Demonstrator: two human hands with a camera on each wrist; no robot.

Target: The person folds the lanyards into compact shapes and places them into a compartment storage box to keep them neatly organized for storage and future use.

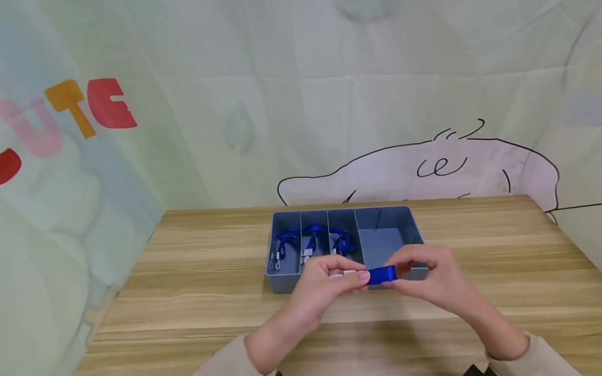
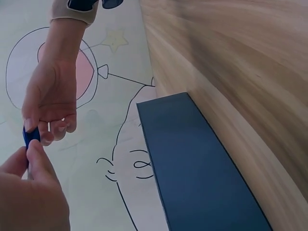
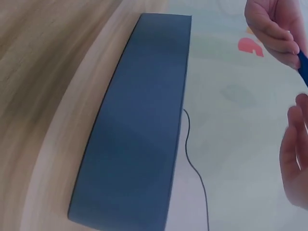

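Note:
A folded blue lanyard (image 1: 382, 275) with a white end piece is held in the air in front of a divided tray. My left hand (image 1: 321, 282) pinches its left part between thumb and fingers, the white piece showing among them. At the other end, the thumb and index finger of my right hand (image 1: 436, 274) hold the fold by its edges. The left wrist view shows both hands meeting at the blue band (image 2: 32, 136). In the right wrist view only a piece of the band (image 3: 303, 67) shows at the frame's edge.
The blue-grey tray (image 1: 280, 282) stands on a wooden table (image 1: 200, 304). Three narrow compartments each hold a blue lanyard (image 1: 288, 237) with light-coloured fittings. A wider compartment (image 1: 381, 243) lies on the right, partly behind my right hand. A printed cloth (image 1: 202, 130) hangs behind.

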